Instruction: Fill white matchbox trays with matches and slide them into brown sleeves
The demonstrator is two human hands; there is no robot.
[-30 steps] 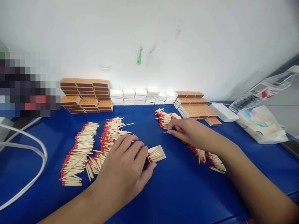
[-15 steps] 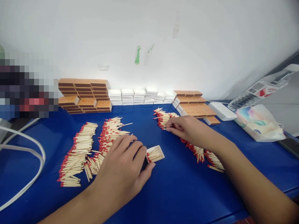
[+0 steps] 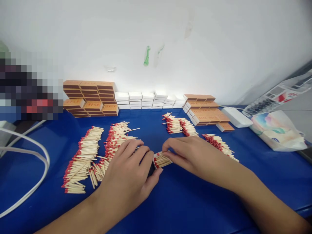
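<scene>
A small open white matchbox tray [image 3: 161, 160] with several red-tipped matches in it lies on the blue table [image 3: 185, 201]. My left hand [image 3: 129, 175] is curled over the tray's left end, thumb and fingers gripping it. My right hand [image 3: 192, 154] rests against the tray's right end, fingertips pinched together over the matches; whether they hold any match is hidden. Loose matches lie in rows at the left [image 3: 83, 159], in the middle [image 3: 117, 136], and behind my right hand [image 3: 179, 125], with more at the right [image 3: 219, 144].
Stacks of orange matchbox sleeves stand by the wall at left [image 3: 90, 97] and right [image 3: 204, 112], white inner trays [image 3: 146, 100] between them. A white block [image 3: 237, 117] and a plastic bag [image 3: 275, 130] lie at right. White cables [image 3: 29, 152] loop at left.
My right hand left the match pile at the back right and came down to the tray's right end. My left hand stayed on the tray.
</scene>
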